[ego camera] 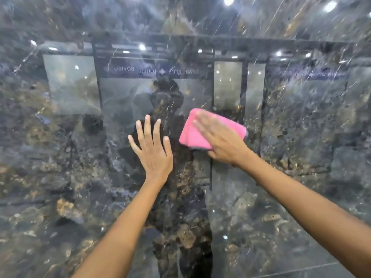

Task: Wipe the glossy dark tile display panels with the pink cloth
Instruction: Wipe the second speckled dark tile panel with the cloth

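Observation:
A glossy dark marbled tile panel (80, 177) fills the whole view, upright in front of me. A folded pink cloth (192, 135) lies flat against it near the middle. My right hand (220, 139) presses the cloth to the panel with straight fingers; the hand looks blurred. My left hand (152, 149) rests flat on the bare panel just left of the cloth, fingers spread and pointing up. Part of the cloth is hidden under my right hand.
The panel's shine mirrors the showroom behind me: ceiling lights (228, 0), dark display frames (212, 77) with reversed lettering, and a person's dim outline (168, 93). Gold and white veins run across the surface.

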{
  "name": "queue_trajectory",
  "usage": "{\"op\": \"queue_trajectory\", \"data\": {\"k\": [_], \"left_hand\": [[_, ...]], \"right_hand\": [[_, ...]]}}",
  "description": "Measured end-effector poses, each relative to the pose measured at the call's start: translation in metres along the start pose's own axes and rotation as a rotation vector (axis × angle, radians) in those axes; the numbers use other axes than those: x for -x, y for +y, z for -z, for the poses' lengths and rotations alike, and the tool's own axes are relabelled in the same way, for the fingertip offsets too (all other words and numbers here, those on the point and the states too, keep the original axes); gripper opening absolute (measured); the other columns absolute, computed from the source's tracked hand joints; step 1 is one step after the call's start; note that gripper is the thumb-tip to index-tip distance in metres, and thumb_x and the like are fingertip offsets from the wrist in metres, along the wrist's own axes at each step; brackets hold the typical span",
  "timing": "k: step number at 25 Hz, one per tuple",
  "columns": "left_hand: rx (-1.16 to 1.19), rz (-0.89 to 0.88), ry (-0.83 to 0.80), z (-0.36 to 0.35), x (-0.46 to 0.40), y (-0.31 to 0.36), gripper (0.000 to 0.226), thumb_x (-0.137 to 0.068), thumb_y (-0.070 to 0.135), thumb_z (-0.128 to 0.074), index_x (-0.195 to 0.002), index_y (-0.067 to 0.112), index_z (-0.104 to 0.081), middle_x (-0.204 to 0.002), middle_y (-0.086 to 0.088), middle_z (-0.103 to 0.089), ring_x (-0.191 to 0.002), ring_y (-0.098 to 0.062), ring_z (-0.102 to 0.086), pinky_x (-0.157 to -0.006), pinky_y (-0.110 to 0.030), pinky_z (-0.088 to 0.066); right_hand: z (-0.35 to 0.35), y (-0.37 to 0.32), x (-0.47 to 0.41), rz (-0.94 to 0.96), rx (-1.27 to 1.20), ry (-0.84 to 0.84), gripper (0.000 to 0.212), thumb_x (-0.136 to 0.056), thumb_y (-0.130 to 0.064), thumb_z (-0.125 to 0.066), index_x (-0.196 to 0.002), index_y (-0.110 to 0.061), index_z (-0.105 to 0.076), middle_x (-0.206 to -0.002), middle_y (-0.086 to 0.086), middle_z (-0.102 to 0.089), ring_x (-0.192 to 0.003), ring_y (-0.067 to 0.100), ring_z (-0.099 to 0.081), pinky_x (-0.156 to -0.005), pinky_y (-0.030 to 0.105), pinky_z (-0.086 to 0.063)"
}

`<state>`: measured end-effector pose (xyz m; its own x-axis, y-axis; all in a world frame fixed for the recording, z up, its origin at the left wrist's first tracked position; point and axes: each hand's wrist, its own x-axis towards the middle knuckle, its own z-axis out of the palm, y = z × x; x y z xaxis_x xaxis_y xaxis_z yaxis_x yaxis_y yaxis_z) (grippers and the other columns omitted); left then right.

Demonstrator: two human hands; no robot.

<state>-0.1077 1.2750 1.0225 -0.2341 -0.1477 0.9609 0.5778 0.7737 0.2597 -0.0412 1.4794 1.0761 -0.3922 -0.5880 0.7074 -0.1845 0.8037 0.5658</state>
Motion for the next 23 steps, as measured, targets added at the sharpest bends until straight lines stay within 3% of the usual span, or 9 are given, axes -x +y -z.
{"op": "queue_trajectory", "data": {"k": [4,6,8,10,14,17,18,21,23], "left_hand": [[0.057,-0.080,0.102,0.000,-0.061,0.041,0.047,-0.101,0.025,-0.036,-0.147,0.016,-0.034,-0.159,-0.006,-0.025,-0.149,-0.027,-0.013,-0.119,-0.046,0.003],[0.071,-0.014,0.125,-0.005,-0.088,0.060,0.048,-0.102,0.025,-0.032,-0.149,0.017,-0.033,-0.161,-0.003,-0.022,-0.150,-0.025,-0.011,-0.119,-0.046,0.004],[0.051,0.051,0.139,-0.013,-0.098,0.068,0.049,-0.102,0.027,-0.030,-0.150,0.018,-0.031,-0.161,-0.002,-0.020,-0.150,-0.025,-0.010,-0.118,-0.049,0.001],[-0.042,0.044,0.108,-0.023,-0.095,0.069,0.051,-0.103,0.030,-0.031,-0.152,0.017,-0.029,-0.162,-0.003,-0.018,-0.150,-0.028,-0.010,-0.118,-0.053,-0.003],[-0.147,0.079,0.088,-0.035,-0.085,0.071,0.053,-0.105,0.032,-0.029,-0.156,0.020,-0.019,-0.163,-0.002,-0.012,-0.150,-0.029,-0.006,-0.119,-0.054,-0.005],[-0.173,0.075,0.096,-0.036,-0.086,0.073,0.053,-0.104,0.031,-0.029,-0.156,0.019,-0.020,-0.163,-0.003,-0.014,-0.150,-0.029,-0.008,-0.119,-0.055,-0.007],[-0.182,0.074,0.096,-0.037,-0.086,0.072,0.054,-0.104,0.030,-0.030,-0.155,0.019,-0.020,-0.163,-0.003,-0.013,-0.150,-0.029,-0.007,-0.119,-0.055,-0.007],[-0.185,0.084,0.096,-0.037,-0.083,0.071,0.054,-0.103,0.029,-0.031,-0.155,0.018,-0.021,-0.163,-0.002,-0.013,-0.150,-0.028,-0.007,-0.119,-0.054,-0.005],[-0.197,0.078,0.093,-0.035,-0.084,0.072,0.054,-0.102,0.028,-0.033,-0.155,0.018,-0.023,-0.163,-0.003,-0.014,-0.150,-0.028,-0.008,-0.119,-0.054,-0.006]], "right_hand": [[0.054,0.092,-0.065,-0.988,-0.303,0.351,0.083,-0.082,-0.010,-0.055,-0.152,0.003,-0.012,-0.160,0.019,-0.007,-0.148,0.035,-0.001,-0.121,0.039,0.001],[0.055,0.087,-0.090,-0.844,-0.306,0.378,0.083,-0.080,-0.011,-0.057,-0.151,0.002,-0.015,-0.159,0.021,-0.010,-0.148,0.035,-0.007,-0.120,0.038,0.003],[0.029,0.071,-0.076,-0.211,-0.178,0.232,0.085,-0.072,-0.015,-0.058,-0.150,0.000,-0.027,-0.157,0.021,-0.020,-0.146,0.033,-0.016,-0.120,0.035,0.001],[0.019,0.091,-0.032,0.009,-0.064,0.153,0.082,-0.070,-0.022,-0.054,-0.149,-0.010,-0.033,-0.156,0.015,-0.028,-0.145,0.026,-0.022,-0.120,0.039,-0.012],[0.010,0.113,0.046,-0.777,-0.289,0.390,0.084,-0.074,-0.016,-0.063,-0.151,-0.015,-0.029,-0.159,0.010,-0.021,-0.146,0.021,-0.017,-0.120,0.037,-0.011],[0.004,0.125,0.063,-0.258,0.020,0.232,0.081,-0.074,-0.030,-0.061,-0.148,-0.011,-0.035,-0.156,0.013,-0.028,-0.145,0.029,-0.023,-0.117,0.045,-0.016],[0.016,0.148,0.050,-0.276,0.025,0.235,0.081,-0.075,-0.034,-0.058,-0.149,-0.010,-0.034,-0.156,0.013,-0.028,-0.145,0.030,-0.022,-0.117,0.048,-0.016],[0.062,0.200,-0.014,-0.837,-0.214,0.409,0.081,-0.080,-0.030,-0.054,-0.152,-0.007,-0.024,-0.159,0.013,-0.019,-0.147,0.034,-0.013,-0.120,0.048,-0.011],[0.067,0.193,-0.047,-0.635,-0.226,0.401,0.081,-0.079,-0.026,-0.056,-0.151,-0.005,-0.027,-0.157,0.016,-0.024,-0.145,0.036,-0.021,-0.118,0.048,-0.019]]}}
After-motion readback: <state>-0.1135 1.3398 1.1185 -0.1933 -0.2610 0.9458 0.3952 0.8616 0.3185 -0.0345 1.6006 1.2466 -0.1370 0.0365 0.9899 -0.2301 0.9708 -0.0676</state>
